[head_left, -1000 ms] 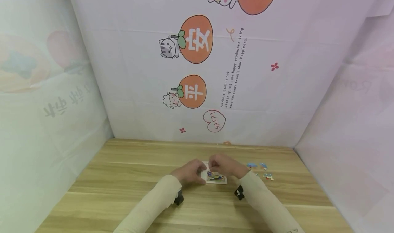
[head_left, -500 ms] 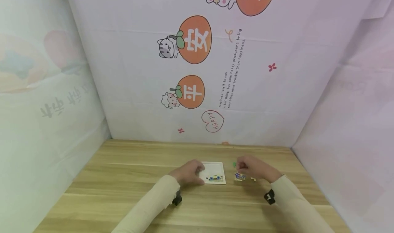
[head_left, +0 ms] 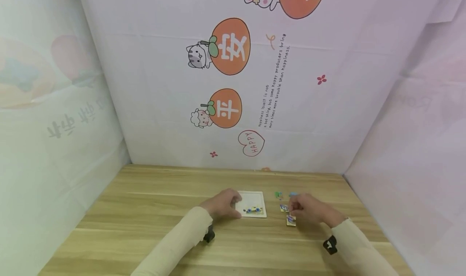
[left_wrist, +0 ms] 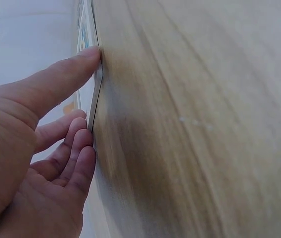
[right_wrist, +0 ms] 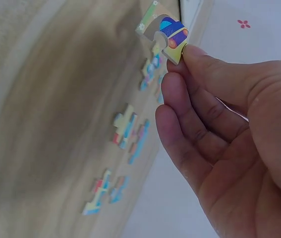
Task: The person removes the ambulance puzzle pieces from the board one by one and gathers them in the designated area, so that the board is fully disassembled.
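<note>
My left hand [head_left: 222, 203] holds the left edge of a white puzzle tray [head_left: 251, 199]. In the left wrist view, the thumb [left_wrist: 88, 52] touches the tray's edge and the bent fingers sit farther along it. A car-patterned jigsaw section [head_left: 253, 210] lies in the tray's near right part. To the right of the tray, my right hand [head_left: 309, 208] pinches a jigsaw piece [right_wrist: 172, 32] with purple, blue and yellow print between thumb and index finger. Just beyond it in the head view is another purple-printed piece [head_left: 284, 208].
Several loose jigsaw pieces lie on the wooden table [head_left: 164, 227] around the right hand, among them a green one [head_left: 278, 195] and a blue one [head_left: 293, 194]. Printed white sheeting [head_left: 174, 106] rises behind the table and along both sides.
My right hand has moved right from over the tray to the loose pieces. Purple print seen over the tray a second ago is gone from there. My left hand stays at the tray's left edge.
</note>
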Demonstrator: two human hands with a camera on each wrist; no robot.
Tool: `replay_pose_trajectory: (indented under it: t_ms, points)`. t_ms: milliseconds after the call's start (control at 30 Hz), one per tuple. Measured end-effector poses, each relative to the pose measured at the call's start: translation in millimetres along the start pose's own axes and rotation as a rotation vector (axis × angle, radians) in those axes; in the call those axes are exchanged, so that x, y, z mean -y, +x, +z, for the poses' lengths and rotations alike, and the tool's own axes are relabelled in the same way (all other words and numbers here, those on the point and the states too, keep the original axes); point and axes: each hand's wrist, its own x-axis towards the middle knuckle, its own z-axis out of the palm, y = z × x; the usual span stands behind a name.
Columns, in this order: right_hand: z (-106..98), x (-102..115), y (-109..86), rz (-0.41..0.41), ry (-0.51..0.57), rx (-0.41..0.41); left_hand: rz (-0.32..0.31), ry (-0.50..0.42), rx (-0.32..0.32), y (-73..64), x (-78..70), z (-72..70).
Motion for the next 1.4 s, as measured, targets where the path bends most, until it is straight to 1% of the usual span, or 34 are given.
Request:
replay_pose_trajectory:
  t_ms: [300,433,567,600,667,767,900,967,1100,1167,1267,1400]
  points:
    - [11,-8,4.9,0.014,-0.009,-0.011,0.006,0.018,0.0,0.1,0.6,-0.1]
    - [11,-11,7.5,0.031,-0.017,-0.007,0.008,0.015,0.003,0.5,1.1,0.2]
    - [5,-8,13.7,0.054,-0.035,-0.003,0.013,0.01,0.001,1.9,2.8,0.4]
    - [4,-7,16.1,0.056,-0.042,-0.001,0.014,0.01,0.001,2.4,3.6,0.6]
    - [0,-2,20.7,0.033,-0.062,0.001,0.014,0.01,-0.002,3.5,5.4,1.1]
    - [-3,10,27.7,0.003,-0.11,-0.004,0.012,0.011,0.0,4.6,7.0,2.4]
    - [-1,24,41.4,-0.038,-0.183,-0.004,0.001,0.028,0.002,4.9,7.9,3.0]
    - [2,27,50.3,-0.064,-0.206,-0.001,-0.01,0.042,0.003,5.3,8.2,3.6]
    - [9,36,68.4,-0.129,-0.206,0.014,-0.027,0.048,0.008,4.5,5.6,2.9]
    - [13,41,76.5,-0.149,-0.194,0.026,-0.026,0.049,0.008,4.5,4.7,2.4]
    - [19,47,87.1,-0.158,-0.174,0.047,-0.028,0.052,0.006,5.1,4.6,2.4]
    - [26,54,96.8,-0.135,-0.155,0.066,-0.027,0.049,0.002,7.0,7.5,4.1]
